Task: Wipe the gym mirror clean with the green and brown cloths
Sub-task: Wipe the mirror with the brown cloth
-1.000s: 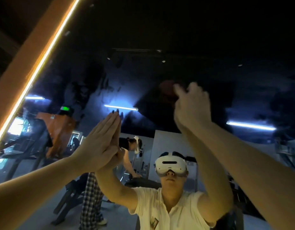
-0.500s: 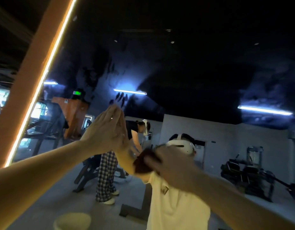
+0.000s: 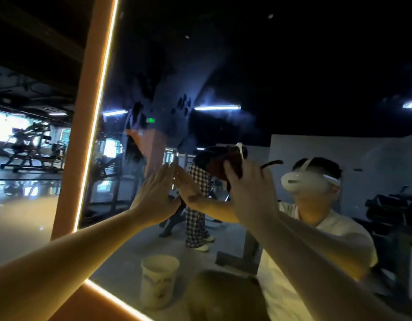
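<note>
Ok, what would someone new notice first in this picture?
The glowing light strip up the left edge of the mirror grabs the eye first. At centre, the left hand presses flat on the glass, meeting its reflection, while the right hand beside it grips a brown cloth. Dark smudges show on the glass above them.

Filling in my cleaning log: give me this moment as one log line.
left hand: open, touching mirror | right hand: holds brown cloth against mirror | green cloth: not in view
</note>
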